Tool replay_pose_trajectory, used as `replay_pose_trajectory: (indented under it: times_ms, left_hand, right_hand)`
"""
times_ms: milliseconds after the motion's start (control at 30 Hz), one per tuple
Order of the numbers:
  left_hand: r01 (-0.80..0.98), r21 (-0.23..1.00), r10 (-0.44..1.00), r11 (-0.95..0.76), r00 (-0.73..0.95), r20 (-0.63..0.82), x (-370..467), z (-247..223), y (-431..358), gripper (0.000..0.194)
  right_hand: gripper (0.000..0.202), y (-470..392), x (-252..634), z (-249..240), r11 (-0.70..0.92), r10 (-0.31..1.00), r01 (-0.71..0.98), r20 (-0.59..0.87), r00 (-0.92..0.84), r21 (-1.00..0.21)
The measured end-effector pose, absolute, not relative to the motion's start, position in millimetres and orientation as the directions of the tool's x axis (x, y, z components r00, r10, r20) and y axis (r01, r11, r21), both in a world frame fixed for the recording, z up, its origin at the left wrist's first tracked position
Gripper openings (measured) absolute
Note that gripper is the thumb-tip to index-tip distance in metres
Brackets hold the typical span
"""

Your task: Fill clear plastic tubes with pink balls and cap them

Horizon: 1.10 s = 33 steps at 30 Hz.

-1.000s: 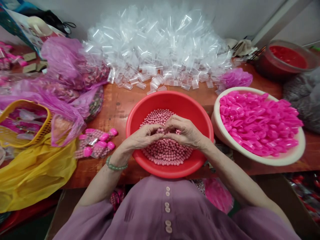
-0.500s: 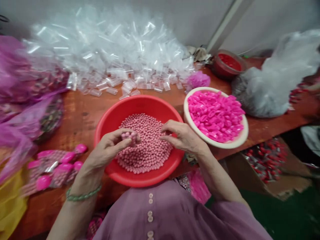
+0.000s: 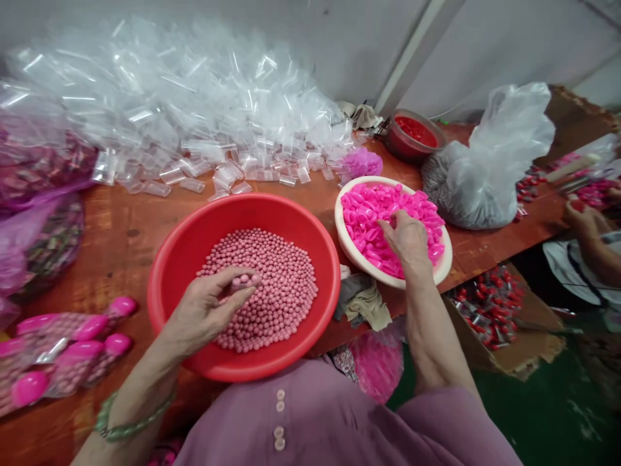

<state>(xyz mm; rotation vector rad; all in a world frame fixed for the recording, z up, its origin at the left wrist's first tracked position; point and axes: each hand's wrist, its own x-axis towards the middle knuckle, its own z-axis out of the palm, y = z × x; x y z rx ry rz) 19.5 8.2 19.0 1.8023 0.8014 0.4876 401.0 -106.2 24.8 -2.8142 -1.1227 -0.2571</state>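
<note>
My left hand (image 3: 208, 307) is closed around a small clear tube of pink beads (image 3: 246, 279), held over the red basin (image 3: 167, 272). Fingers hide much of the tube. Loose pink beads (image 3: 276, 291) cover the bottom of the basin. To the right, my right hand (image 3: 410, 239) reaches into a white bowl (image 3: 442, 266) heaped with bright pink plastic caps (image 3: 373, 217). Its thumb and fingers are slightly apart and touch the caps; no cap shows lifted between them.
Clear plastic tubes (image 3: 194, 123) are piled along the back. Pink-capped, bead-filled tubes (image 3: 80, 353) lie at left. A tied plastic bag (image 3: 490, 175) and a bowl of red pieces (image 3: 412, 133) stand at back right. Another person's hand (image 3: 585, 220) is at the far right.
My right hand has moved from above the beads in the red basin across to the pink caps in the white bowl. My left hand still holds the tube. The view has shifted right.
</note>
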Motion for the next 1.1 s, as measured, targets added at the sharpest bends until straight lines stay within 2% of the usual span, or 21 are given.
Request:
replay_pose_trajectory:
  times_ms: [133,233,333,400,500,600,667,767,900,1000,1100]
  left_hand:
    - [0.283,0.924,0.678,-0.258,0.734,-0.035,26.3,21.6,4.4,0.026]
    - [0.232,0.962,0.685,-0.140,0.724,-0.075,31.9,25.3,0.1,0.028]
    - [0.094,0.994,0.700,0.054,0.706,-0.105,42.5,28.3,-7.3,0.033]
    - [0.011,0.990,0.711,0.139,0.695,-0.107,51.5,29.6,-13.6,0.034]
    - [-0.047,0.983,0.758,0.175,0.644,-0.104,63.3,30.0,-20.7,0.031]
    - [-0.112,0.974,0.810,0.198,0.578,-0.099,67.4,28.2,-20.9,0.033]
    - [-0.131,0.972,0.846,0.195,0.524,-0.099,65.3,25.8,-17.9,0.036]
    - [-0.127,0.975,0.880,0.185,0.462,-0.106,58.7,22.9,-12.9,0.040]
    - [-0.102,0.981,0.863,0.168,0.496,-0.096,53.6,24.6,-11.0,0.038]
    - [-0.098,0.979,0.829,0.180,0.551,-0.097,53.6,27.3,-10.5,0.037]
    - [-0.110,0.980,0.806,0.166,0.588,-0.071,53.0,26.2,-8.1,0.035]
  right_hand:
    - [0.037,-106.9,398.2,24.9,-0.720,0.649,0.681,0.218,0.729,-0.134]
    - [0.032,-114.8,399.1,28.5,-0.627,0.628,0.724,0.365,0.688,-0.287]
    - [0.029,-117.1,378.7,35.4,-0.435,0.601,0.770,0.486,0.635,-0.468]
    - [0.023,-112.4,347.0,40.0,-0.246,0.671,0.805,0.504,0.543,-0.540]
    - [0.007,-97.5,285.7,42.1,0.048,0.842,0.853,0.480,0.246,-0.520]
    - [0.010,-81.7,235.5,39.1,0.297,0.855,0.810,0.519,0.011,-0.506]
    - [0.014,-75.1,216.9,37.6,0.371,0.849,0.776,0.526,-0.060,-0.510]
    - [0.017,-72.6,209.1,38.1,0.442,0.849,0.716,0.510,-0.140,-0.540]
    - [0.018,-76.6,215.1,38.9,0.486,0.856,0.631,0.476,-0.202,-0.605]
    - [0.013,-79.6,218.9,36.1,0.417,0.891,0.596,0.437,-0.120,-0.686]
    - [0.030,-81.0,219.5,32.1,0.300,0.935,0.479,0.355,0.026,-0.825]
